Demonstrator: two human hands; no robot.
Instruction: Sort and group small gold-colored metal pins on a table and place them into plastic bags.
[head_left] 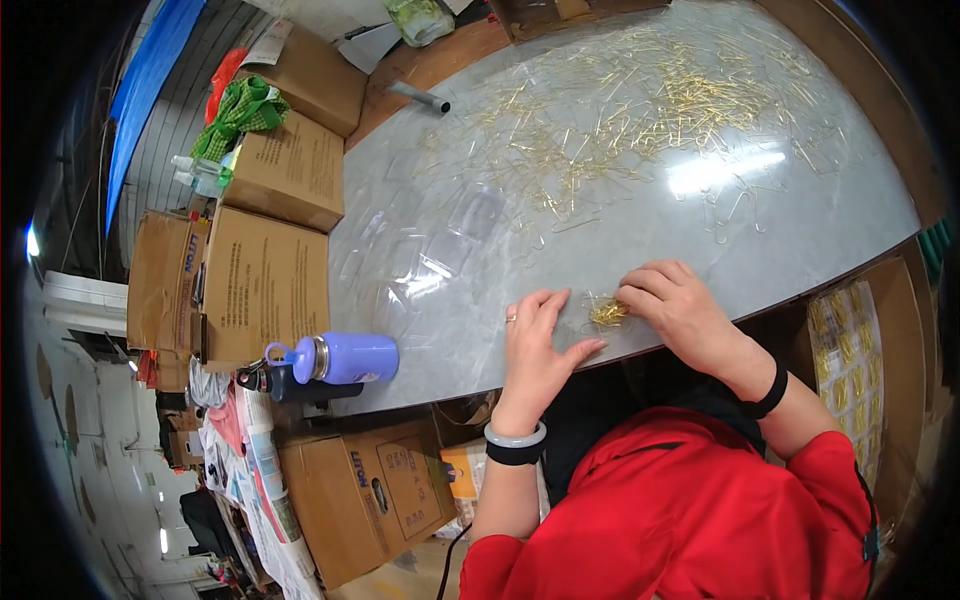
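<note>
A small bunch of gold wire hooks (pixel 606 313) rests near the front edge of the grey table (pixel 440 310). My right hand (pixel 678 312) pinches its right side with bent fingers, partly hiding it. My left hand (pixel 538 350) lies to the left of the bunch, thumb stretched toward it and fingers apart, holding nothing. Beyond both hands, many loose gold hooks (pixel 705 100) spread over the far part of the table, thickest at the far right. Several clear plastic pieces (pixel 470 215) lie to the left of them.
A purple bottle (pixel 355 358) lies on its side at the table's left front corner. Cardboard boxes (pixel 270 285) line the left edge. A dark tube (pixel 420 97) lies at the far left. At lower right, an open box holds packed gold hooks (pixel 848 365).
</note>
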